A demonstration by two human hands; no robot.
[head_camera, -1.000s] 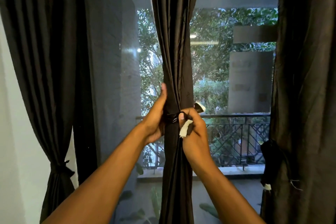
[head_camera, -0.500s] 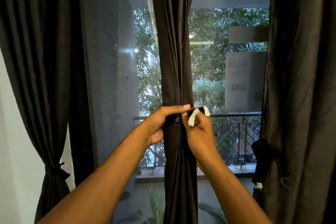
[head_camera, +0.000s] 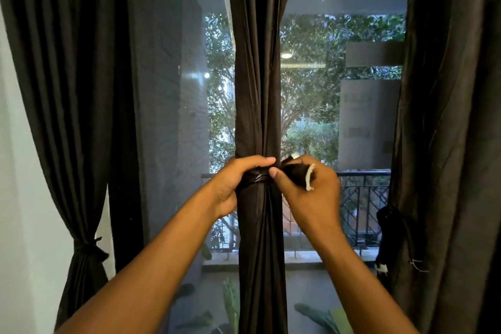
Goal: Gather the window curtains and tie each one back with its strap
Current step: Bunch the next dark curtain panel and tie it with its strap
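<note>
A dark brown middle curtain [head_camera: 257, 89] hangs gathered into a narrow column in front of the window. A dark strap [head_camera: 257, 178] is wound around it at waist height. My left hand [head_camera: 238, 179] grips the bundle and strap from the left, fingers curled across the front. My right hand [head_camera: 309, 190] pinches the strap's loose end [head_camera: 298, 171], whose white-edged tip sticks out to the right. The left curtain [head_camera: 67, 89] is tied back low with its strap [head_camera: 86, 248]. The right curtain [head_camera: 455, 116] hangs loose, its dark strap [head_camera: 390, 238] dangling at its left edge.
Window glass [head_camera: 311, 103] fills the gaps between the curtains, with trees and a black balcony railing [head_camera: 363, 198] outside. A pale wall [head_camera: 16, 198] borders the left. Green plant leaves [head_camera: 230, 298] show below the sill.
My left hand went from flat against the curtain's side to wrapped around its front. My right hand pulled the strap's white-tipped end out to the right. The view shifted slightly.
</note>
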